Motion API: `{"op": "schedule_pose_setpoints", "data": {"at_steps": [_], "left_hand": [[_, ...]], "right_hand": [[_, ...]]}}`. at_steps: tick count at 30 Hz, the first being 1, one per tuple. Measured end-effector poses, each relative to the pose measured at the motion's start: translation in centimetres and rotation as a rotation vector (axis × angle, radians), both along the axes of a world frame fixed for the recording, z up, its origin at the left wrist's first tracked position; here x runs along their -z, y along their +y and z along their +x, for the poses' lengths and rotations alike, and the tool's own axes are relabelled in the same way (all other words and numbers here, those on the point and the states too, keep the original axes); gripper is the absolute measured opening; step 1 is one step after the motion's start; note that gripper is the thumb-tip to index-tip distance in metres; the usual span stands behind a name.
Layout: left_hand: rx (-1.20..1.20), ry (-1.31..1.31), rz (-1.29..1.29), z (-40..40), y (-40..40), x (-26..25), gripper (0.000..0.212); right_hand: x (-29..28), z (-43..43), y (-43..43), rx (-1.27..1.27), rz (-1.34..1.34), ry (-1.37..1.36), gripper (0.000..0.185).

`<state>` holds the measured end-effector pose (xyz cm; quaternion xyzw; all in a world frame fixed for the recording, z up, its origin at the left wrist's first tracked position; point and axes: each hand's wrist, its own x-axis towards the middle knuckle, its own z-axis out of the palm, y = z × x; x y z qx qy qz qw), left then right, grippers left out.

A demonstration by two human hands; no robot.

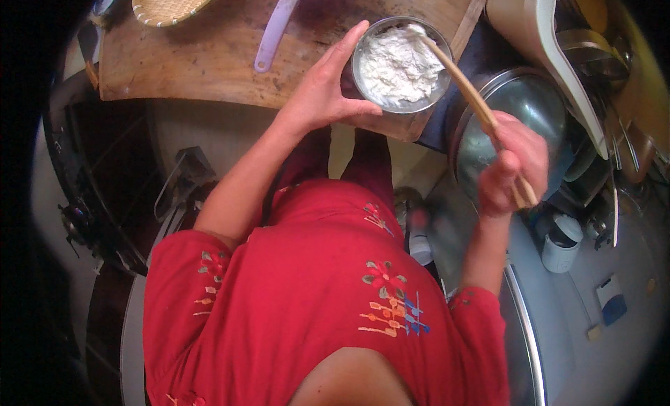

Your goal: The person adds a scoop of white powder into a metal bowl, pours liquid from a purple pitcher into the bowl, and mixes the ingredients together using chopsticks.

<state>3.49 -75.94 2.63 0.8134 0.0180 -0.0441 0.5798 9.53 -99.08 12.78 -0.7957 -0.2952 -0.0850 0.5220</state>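
Note:
A round metal bowl [357,76] holds a lumpy, wet-looking white mixture [400,66]. Its rim is gripped by my left hand [327,87], with the thumb at the near side and the fingers along the left. My right hand [515,162] is closed around a pair of wooden chopsticks [466,87], held close together. Their tips go into the white mixture near the bowl's far right side. The bowl is at the front right corner of a wooden board or tabletop [199,66]; whether it rests there or is lifted I cannot tell.
On the wood are a purple plastic handle [272,34] of a vessel cut off by the frame and a woven bamboo basket [172,3]. To the right stand a large metal lid [518,118] and a pale plastic basin [544,50]. A white container [561,244] sits further right.

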Motion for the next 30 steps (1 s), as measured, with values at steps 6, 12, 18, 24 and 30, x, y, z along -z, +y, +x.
{"op": "schedule_pose_setpoints", "data": {"at_steps": [6, 12, 18, 24, 30], "left_hand": [[0.021, 0.013, 0.048, -0.1, 0.1, -0.1, 0.114], [0.008, 0.07, 0.108, -0.7, -0.4, -0.7, 0.111], [0.106, 0.072, 0.317, -1.0, -0.5, -1.3, 0.11], [0.028, 0.122, 0.266, -1.0, -0.4, -2.1, 0.098], [0.032, -0.03, 0.343, -2.1, -0.9, -1.0, 0.096]], "right_hand": [[0.1, 0.0, 0.1, -0.05, -0.008, 0.126, 0.024], [0.3, -0.1, 1.1, -0.076, -0.018, 0.089, 0.014], [0.6, 0.3, -0.2, 0.01, -0.019, 0.213, 0.01], [0.9, 0.2, -0.1, 0.029, 0.0, 0.202, 0.012], [1.2, 0.0, 0.4, 0.087, 0.054, 0.231, 0.014]]}}
